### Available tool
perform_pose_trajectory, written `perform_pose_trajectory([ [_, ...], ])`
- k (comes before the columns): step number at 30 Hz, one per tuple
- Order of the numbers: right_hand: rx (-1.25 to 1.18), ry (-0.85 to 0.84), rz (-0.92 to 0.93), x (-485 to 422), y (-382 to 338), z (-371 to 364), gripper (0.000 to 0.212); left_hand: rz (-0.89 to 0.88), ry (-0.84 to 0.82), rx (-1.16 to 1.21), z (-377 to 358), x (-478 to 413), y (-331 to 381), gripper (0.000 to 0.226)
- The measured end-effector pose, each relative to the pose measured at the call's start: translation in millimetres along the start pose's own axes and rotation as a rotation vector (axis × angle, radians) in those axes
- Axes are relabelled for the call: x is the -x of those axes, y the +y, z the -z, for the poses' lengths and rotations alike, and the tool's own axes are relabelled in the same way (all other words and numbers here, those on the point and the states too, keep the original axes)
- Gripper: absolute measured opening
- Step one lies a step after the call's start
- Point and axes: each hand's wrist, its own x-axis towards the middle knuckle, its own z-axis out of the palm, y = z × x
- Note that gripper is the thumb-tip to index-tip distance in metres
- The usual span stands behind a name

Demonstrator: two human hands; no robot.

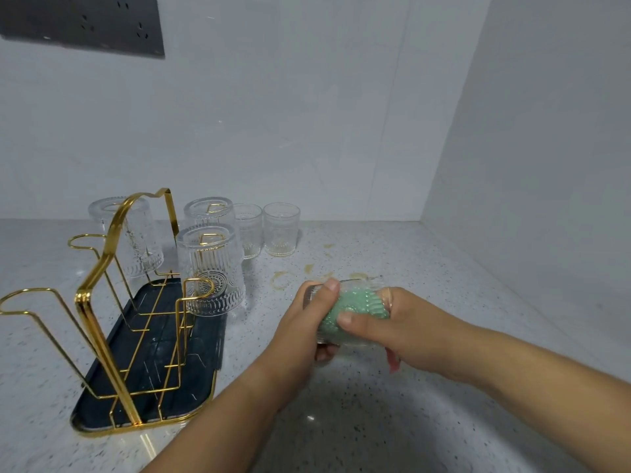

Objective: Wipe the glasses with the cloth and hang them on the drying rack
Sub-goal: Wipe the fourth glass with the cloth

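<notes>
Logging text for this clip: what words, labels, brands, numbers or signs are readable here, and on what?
None: no readable text in this view.
On the dark socket panel: only plug holes, no lettering visible.
On the held glass with the green cloth inside: embossed pattern only, no words.
On the gold drying rack and dark tray: no label visible.

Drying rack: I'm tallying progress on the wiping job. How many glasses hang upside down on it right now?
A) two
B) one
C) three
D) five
C: three glasses sit inverted on the gold prongs of the drying rack: the back-left glass, the back-right glass and the front glass. The two countertop glasses and the held glass are off it.
</notes>
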Motion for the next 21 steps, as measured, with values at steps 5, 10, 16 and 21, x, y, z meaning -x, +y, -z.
perform_pose_trajectory([
  [5,1.043,-0.086,0.430,-4,4,3,0.036,0.243,-0.149,0.124,9,1,12,0.062],
  [10,0.429,0.018,0.277,-4,-8,10,0.029,0.078,-0.271,0.207,7,-3,7,0.068],
  [16,0.011,-0.078,0.056,2,-19,-2,0.020,-0.145,0.006,0.061,3,-2,-4,0.051],
  [21,1.042,-0.103,0.432,-2,-7,3,0.040,0.256,-0.113,0.260,4,0,9,0.059],
])
